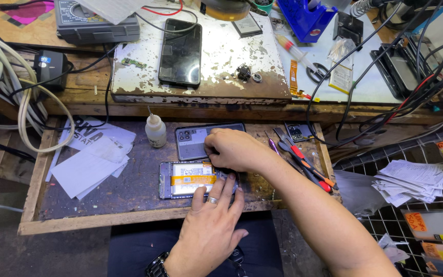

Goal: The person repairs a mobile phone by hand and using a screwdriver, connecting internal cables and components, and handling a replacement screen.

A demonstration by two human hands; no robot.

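A person stands over a cluttered repair surface (144, 192), a shallow wooden tray with a worn dark floor. At the far left, thick pale cables (14, 87) loop down beside a small black adapter (49, 69). Loose white papers (93, 156) lie on the tray's left part, and a small white squeeze bottle (155, 131) stands upright just right of them. Near the middle lies an opened phone (188, 179), its insides facing up, with a white battery and an orange strip across it. The left hand (211, 220), wearing a ring and a wristwatch, rests flat with fingers spread, its fingertips pressing the phone's lower right edge. Just behind the phone lies a dark back cover (193, 141) with camera holes. The right hand (234, 149) reaches in from the right, fingers curled tightly down at the phone's upper right corner; whether it grips anything cannot be told. Farther right, red and orange handled tools (306, 166) lie in a heap. On the raised shelf behind, a black phone (180, 51) lies face up on chipped white paint.
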